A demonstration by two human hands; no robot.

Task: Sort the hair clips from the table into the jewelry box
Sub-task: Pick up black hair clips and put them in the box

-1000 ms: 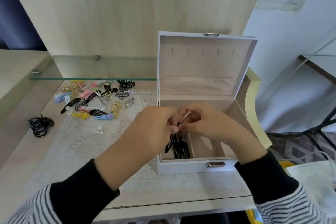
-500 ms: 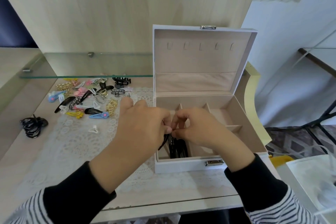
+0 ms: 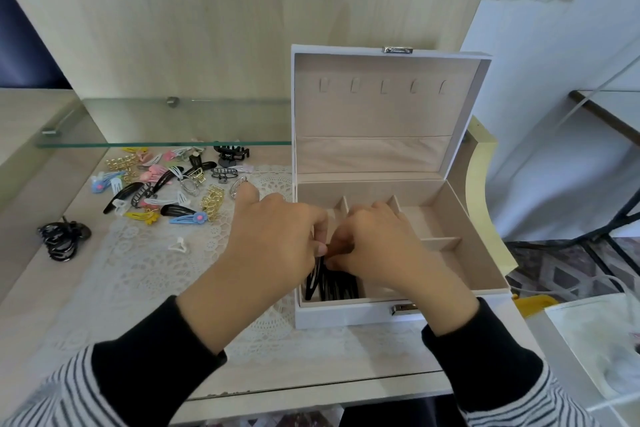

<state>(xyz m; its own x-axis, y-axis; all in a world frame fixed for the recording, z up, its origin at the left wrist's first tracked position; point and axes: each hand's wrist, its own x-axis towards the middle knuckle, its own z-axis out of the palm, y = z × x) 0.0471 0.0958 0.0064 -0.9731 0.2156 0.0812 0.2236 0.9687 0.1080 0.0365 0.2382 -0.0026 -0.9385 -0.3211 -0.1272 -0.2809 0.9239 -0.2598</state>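
A white jewelry box [image 3: 353,317] stands open on the table, lid upright, beige compartments inside. Black snap clips [image 3: 337,284] lie in its front left compartment. My left hand [image 3: 273,239] and my right hand [image 3: 374,243] meet above that compartment, fingers curled, both pinching one black clip [image 3: 313,279] that hangs down into it. A pile of mixed hair clips [image 3: 166,184] in black, gold, pink, blue and yellow lies on the table to the left. A small white clip [image 3: 178,246] sits apart on the lace mat.
A glass shelf [image 3: 162,144] juts out low over the clip pile. Black hair ties [image 3: 62,236] lie at the far left. A lace mat [image 3: 145,274] covers the table under the box. A white bag [image 3: 595,340] sits at the right, beyond the table edge.
Both hands stayed joined over the front left compartment, with the black clip lowered slightly into it. The view shifted a little.
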